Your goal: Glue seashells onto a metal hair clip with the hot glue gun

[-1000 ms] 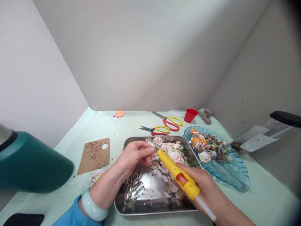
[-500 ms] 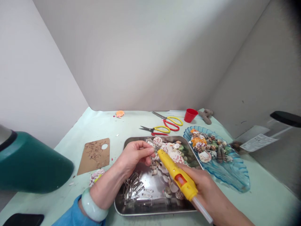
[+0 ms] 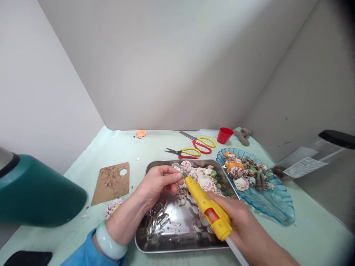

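My right hand (image 3: 235, 216) is wrapped round a yellow glue gun (image 3: 206, 203), a clear glue stick (image 3: 235, 250) jutting from its rear. The nozzle points up and left, very close to the fingertips of my left hand (image 3: 163, 181). Thumb and forefinger of that hand are pinched together over the tray; what they hold is too small to make out. Below both hands lies a metal tray (image 3: 183, 236). Seashells (image 3: 206, 181) fill its far and right part, and metal hair clips (image 3: 158, 221) are heaped at its left.
A blue leaf-shaped dish (image 3: 277, 203) of shells stands at right, near a red cup (image 3: 225, 135). Two pairs of scissors (image 3: 203, 141) lie behind the tray. At left are a brown card (image 3: 111, 183) and a large green bottle (image 3: 41, 192).
The glue gun has tilted slightly and its rear end has shifted a little left. My left hand stays almost still, still pinching.
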`<state>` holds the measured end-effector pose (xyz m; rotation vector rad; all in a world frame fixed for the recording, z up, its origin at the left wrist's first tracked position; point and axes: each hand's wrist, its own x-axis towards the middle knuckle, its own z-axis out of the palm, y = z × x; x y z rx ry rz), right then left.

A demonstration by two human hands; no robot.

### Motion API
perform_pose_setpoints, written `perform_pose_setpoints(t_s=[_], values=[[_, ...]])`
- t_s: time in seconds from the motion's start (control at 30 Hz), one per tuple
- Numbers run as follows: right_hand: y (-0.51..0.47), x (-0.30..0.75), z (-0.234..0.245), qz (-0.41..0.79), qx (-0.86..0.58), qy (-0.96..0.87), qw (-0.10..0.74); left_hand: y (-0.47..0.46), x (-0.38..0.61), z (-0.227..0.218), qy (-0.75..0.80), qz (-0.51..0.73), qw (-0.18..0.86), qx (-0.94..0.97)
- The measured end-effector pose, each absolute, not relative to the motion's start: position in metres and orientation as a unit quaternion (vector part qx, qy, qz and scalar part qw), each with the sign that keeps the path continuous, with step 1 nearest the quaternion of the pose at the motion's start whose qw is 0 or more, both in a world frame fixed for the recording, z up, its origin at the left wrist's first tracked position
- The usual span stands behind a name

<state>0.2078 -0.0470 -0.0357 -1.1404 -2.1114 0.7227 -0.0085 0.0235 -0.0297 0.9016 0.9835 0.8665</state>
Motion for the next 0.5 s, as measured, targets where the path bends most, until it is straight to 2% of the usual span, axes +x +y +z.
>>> perform_pose_setpoints(t_s=[0.5], values=[[-0.0475, 0.2097, -0.0448, 0.235, -0.431, -0.812, 0.315, 0.023, -0.01, -0.0306, 0.44, 0.389, 0.697, 0.413]])
